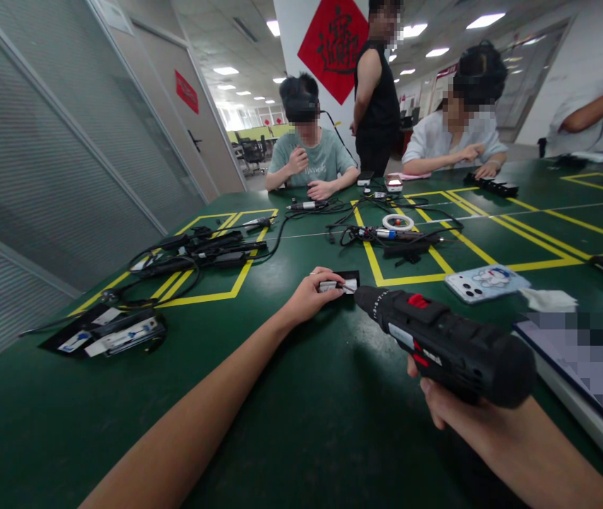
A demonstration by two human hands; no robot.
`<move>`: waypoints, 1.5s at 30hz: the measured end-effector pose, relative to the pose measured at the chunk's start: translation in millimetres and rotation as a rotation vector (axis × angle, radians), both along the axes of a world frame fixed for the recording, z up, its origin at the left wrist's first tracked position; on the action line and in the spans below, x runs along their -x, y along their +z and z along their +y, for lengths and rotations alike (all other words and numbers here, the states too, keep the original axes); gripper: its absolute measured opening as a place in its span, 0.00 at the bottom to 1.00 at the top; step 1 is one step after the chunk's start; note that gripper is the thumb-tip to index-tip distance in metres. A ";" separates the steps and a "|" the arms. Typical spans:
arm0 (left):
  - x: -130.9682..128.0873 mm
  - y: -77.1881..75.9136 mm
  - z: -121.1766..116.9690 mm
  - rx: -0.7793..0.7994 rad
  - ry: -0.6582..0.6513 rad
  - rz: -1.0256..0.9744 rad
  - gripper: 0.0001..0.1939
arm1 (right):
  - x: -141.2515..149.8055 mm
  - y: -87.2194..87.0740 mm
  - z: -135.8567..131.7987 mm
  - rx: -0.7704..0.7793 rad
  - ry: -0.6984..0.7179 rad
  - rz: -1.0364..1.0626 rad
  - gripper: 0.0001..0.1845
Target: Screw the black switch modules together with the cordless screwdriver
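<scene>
1. A green table (pixel 280 438) marked with yellow tape (pixel 203 300) fills the view; its left edge slants away and its far edge runs across the back.
2. The right hand (pixel 452 410) has its fingers wrapped around the handle of a black power drill (pixel 439 339) with red accents, held above the table. Its nose points away and to the left.
3. The left hand (pixel 318 291) lies around the middle of the table, thumb and fingers closed on the left part of a small black piece (pixel 353 277) with white on it. The thin drill bit (pixel 349 288) reaches over this piece near the fingertips; whether they touch the bit is too small to tell.
4. Toward the left edge, a black case with white labels (pixel 126 336) lies in front of a tangle of black tools and cables (pixel 211 251).
5. Beyond the hands, a white ring (pixel 398 222) lies among more cables. To the right are a phone (pixel 484 283), a crumpled tissue (pixel 550 300) and a flat device (pixel 560 375), its top blurred.
6. At the far edge sit a person in a grey-green T-shirt (pixel 327 152) and a person in a white shirt (pixel 420 145), both wearing headsets.
</scene>
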State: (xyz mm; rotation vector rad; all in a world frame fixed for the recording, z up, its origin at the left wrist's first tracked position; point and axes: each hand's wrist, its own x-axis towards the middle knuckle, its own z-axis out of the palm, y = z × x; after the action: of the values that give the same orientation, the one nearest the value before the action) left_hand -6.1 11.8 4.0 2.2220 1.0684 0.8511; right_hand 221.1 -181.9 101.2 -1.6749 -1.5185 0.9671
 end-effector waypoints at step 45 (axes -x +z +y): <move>1.9 1.5 -0.5 0.031 0.006 0.006 0.13 | 1.7 1.0 -0.4 -0.037 -0.016 -0.001 0.06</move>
State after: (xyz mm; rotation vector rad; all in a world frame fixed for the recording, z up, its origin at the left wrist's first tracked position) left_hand -8.0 11.3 5.5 2.1974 1.0848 0.8259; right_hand 219.4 -182.2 102.2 -1.6593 -1.5133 0.9244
